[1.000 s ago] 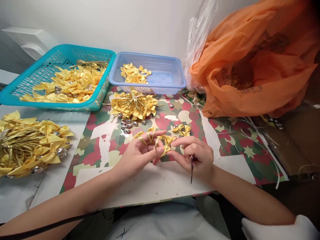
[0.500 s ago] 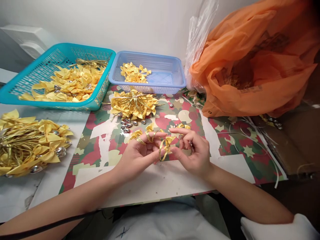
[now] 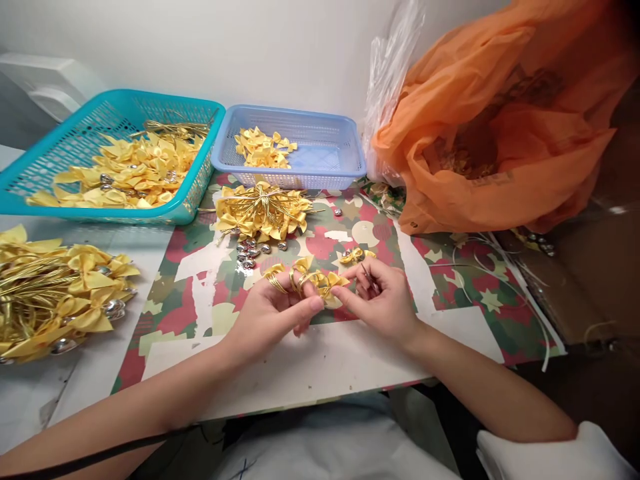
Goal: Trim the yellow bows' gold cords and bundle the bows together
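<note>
At the center of the frame, we saw the left hand [image 3: 273,310] with gold cord loops [image 3: 276,284] and yellow bows [image 3: 303,264] on its fingers; we could not tell whether its thumb pinched anything. The right hand [image 3: 387,300] curled around a slim dark tool [image 3: 367,272], fingertips at another bow [image 3: 325,287] between the hands. We noted a teal basket [image 3: 115,213] at upper left, an orange bag [image 3: 500,203] at upper right.

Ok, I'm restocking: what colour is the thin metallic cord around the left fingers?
Shiny gold cord, best seen in the head view.
</note>
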`<state>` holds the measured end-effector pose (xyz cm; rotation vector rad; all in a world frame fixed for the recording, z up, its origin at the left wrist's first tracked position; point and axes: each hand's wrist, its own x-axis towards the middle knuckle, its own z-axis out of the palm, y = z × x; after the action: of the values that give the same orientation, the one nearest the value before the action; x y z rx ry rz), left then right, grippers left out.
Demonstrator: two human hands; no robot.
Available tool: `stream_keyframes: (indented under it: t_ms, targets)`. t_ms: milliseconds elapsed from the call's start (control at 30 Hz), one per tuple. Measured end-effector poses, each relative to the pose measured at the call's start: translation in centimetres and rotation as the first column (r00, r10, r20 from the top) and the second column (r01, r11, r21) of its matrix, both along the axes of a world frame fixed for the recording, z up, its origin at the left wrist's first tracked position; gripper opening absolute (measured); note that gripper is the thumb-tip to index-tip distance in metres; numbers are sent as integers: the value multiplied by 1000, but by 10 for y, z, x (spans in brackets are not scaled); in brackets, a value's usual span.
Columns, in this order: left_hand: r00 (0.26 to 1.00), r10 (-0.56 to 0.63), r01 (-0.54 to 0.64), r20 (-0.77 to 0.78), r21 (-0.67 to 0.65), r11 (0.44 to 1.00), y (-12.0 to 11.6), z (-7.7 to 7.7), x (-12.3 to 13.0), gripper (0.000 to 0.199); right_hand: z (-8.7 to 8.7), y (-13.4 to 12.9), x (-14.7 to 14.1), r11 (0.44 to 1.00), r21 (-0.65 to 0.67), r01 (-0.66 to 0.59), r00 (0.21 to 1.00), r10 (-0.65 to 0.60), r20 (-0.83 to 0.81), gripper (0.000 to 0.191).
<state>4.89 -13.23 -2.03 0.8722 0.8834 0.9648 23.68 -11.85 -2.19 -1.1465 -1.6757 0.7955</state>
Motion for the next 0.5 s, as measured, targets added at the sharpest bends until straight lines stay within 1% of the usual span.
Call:
stream_keyframes:
  t_ms: [67,133,200,267,300,333,367,433,500]
  targets:
    - [999,-4,6,32,-65,998,1,2,0,32,3,4,5,998,38,40,999,-39,-23,39]
    - [996,13,-3,92,-109,994,2,4,-1,33,4,10,13,989,79,125,992,-125,-9,37]
    - [989,21,-3,150,-123,992,2,4,-1,32,4,17,21,975,123,183,972,-198,124,41]
    - [981,12,12,192,-120,993,2,5,-1,29,2,23,26,971,146,188,937,-222,268,44]
    - [979,10,14,204,-117,993,2,4,-1,28,2,24,27,970,143,196,930,-230,287,45]
    - [978,14,10,208,-112,994,2,4,-1,28,2,25,29,967,134,215,935,-244,258,45]
    - [979,19,3,203,-106,994,1,4,-1,27,3,26,29,962,128,243,946,-264,187,45]
    - [985,29,-13,167,-95,995,0,3,0,27,8,25,31,946,126,298,954,-299,-12,44]
    - [993,33,-24,117,-80,996,-2,1,1,26,14,23,32,943,136,304,944,-280,-173,43]
